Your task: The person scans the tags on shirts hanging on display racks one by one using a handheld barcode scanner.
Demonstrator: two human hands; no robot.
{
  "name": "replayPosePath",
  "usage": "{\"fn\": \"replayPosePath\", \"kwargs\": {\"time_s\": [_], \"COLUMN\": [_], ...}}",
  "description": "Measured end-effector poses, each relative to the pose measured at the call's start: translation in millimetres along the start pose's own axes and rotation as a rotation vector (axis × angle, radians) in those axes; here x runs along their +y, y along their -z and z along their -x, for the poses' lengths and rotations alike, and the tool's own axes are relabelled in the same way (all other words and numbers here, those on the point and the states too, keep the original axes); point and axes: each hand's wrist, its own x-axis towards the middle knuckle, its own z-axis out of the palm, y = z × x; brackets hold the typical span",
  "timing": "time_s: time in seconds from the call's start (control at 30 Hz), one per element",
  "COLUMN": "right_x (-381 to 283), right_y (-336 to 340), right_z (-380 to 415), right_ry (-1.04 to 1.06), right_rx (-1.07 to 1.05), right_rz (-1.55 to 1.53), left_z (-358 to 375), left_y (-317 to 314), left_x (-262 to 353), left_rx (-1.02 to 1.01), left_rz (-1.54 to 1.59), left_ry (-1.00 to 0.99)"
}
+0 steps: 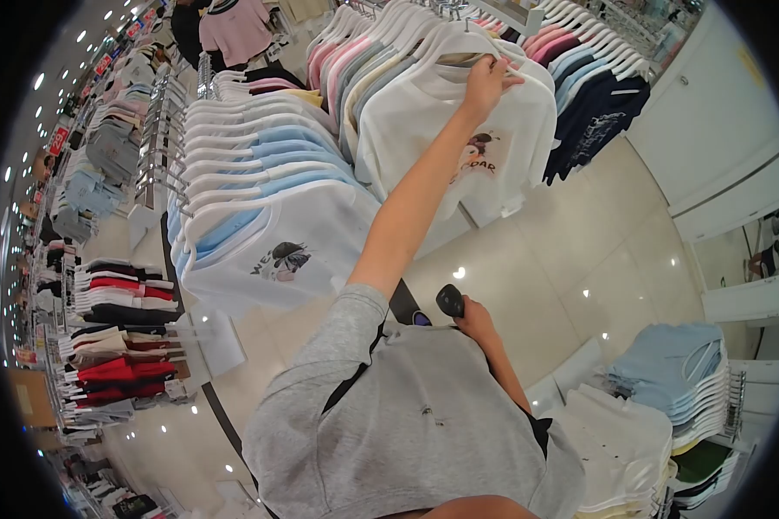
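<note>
One white printed top (420,117) hangs from a white hanger (443,45), mostly below the left hand (489,80), fingers curled there (can't tell if they're pinching), right hand (473,317) farther off, wrapped round a black gadget (449,300).

A white crew-neck top (515,117) hangs from a white hanger (441,45) at the near end of a packed row, its front facing the wearer. The chest print shows a small dark-and-pinkish figure above lettering ending in "DAR", the rest covered by the forearm. The left hand (486,85) is at its neckline. A black handheld scanner (449,300), its rounded head pointing away from the torso, sits gripped in the right hand (476,318), below the top and well apart from it.
</note>
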Motion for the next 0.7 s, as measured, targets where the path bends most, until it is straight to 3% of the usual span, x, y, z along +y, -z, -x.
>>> {"fn": "replayPosePath", "kwargs": {"time_s": [0.07,0.17,0.4,0.7], "right_x": [0,-8,-1,-4], "right_y": [-2,-1,-5,-6], "right_z": [-3,-7,1,-4], "right_ry": [0.027,0.063,0.039,0.065], "right_rx": [-0.012,-0.034,-0.053,-0.085], "right_rz": [0.016,0.037,0.011,0.043], "left_z": [-2,9,-4,-10], "left_y": [-4,-17,-13,-3], "left_x": [-8,-6,-12,7], "left_rx": [-0.045,0.014,0.148,0.185], "left_rz": [-0.035,-0.105,-0.221,-0.125], "left_ry": [-0.154,-0.058,-0.144,0.039]}}
